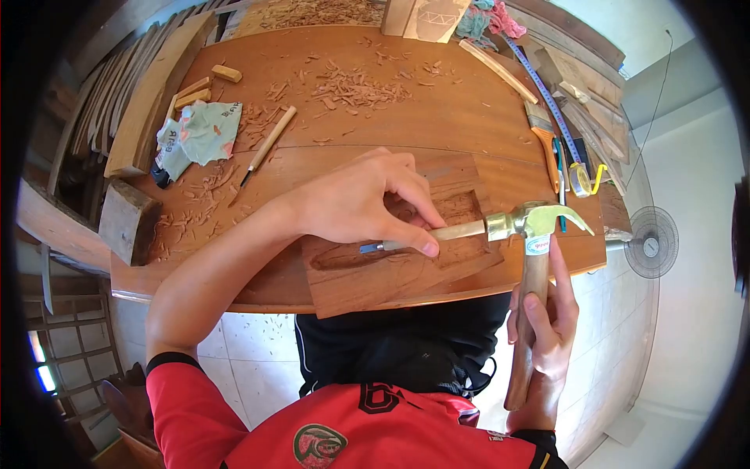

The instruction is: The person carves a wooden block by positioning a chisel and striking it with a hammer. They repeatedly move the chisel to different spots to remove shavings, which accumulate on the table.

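My left hand (363, 199) pinches a wood chisel (462, 230) by its wooden handle, between thumb and fingers. The chisel lies low and nearly level over a reddish wooden board (367, 291), its short metal blade pointing left. Carved hollows show in the board, partly covered by my left hand. My right hand (553, 324) grips the wooden handle of a claw hammer (534, 270), index finger stretched up along it. The hammer's shiny striking face is right at the end of the chisel handle, and its claw points right.
Wood shavings (359, 87) lie across the table (281, 59). Left are another wooden-handled tool (272, 144), a paper scrap (203, 133) and wooden blocks (129, 219). At right lie a brush (544, 141), a tape measure (580, 178) and a wood strip (498, 70). A fan (653, 242) stands beyond.
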Demonstrator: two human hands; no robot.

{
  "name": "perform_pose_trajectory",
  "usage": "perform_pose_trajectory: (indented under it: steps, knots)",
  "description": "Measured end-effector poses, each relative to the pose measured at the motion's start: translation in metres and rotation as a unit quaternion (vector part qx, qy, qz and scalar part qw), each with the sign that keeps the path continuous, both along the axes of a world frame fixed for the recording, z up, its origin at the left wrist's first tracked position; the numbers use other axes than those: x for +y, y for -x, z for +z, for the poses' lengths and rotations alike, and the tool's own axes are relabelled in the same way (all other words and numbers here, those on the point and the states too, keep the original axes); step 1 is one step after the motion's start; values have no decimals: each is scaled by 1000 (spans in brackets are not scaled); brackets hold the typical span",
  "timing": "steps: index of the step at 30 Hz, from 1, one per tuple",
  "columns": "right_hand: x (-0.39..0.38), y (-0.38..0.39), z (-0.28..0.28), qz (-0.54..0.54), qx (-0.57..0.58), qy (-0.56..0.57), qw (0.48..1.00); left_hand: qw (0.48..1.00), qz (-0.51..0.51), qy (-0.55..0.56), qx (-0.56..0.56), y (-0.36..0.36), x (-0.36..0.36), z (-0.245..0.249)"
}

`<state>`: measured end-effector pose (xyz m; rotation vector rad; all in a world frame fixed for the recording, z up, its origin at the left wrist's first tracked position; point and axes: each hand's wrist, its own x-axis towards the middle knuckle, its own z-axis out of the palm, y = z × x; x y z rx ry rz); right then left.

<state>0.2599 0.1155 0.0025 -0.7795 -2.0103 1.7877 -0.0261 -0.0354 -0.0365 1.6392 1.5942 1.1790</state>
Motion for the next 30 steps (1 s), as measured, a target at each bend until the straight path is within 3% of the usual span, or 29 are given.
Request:
perform_pose_trajectory:
  steps: [12,15,22,24,30]
  knots:
    - [1,6,-3,-30,63,-89,994,1000,10,-6,-10,0,2,-6]
    - [-3,6,-8,-13,12,-111,994,999,7,10,-30,-1,2,-7]
    - [2,8,-2,-38,38,-118,991,999,27,7,-16,-3,2,-10]
    - [4,6,-9,18,15,-100,995,999,31,17,-3,-3,3,-9]
    - [4,12,-8,-32,14,-110,993,999,41,20,2,-4,1,-8]
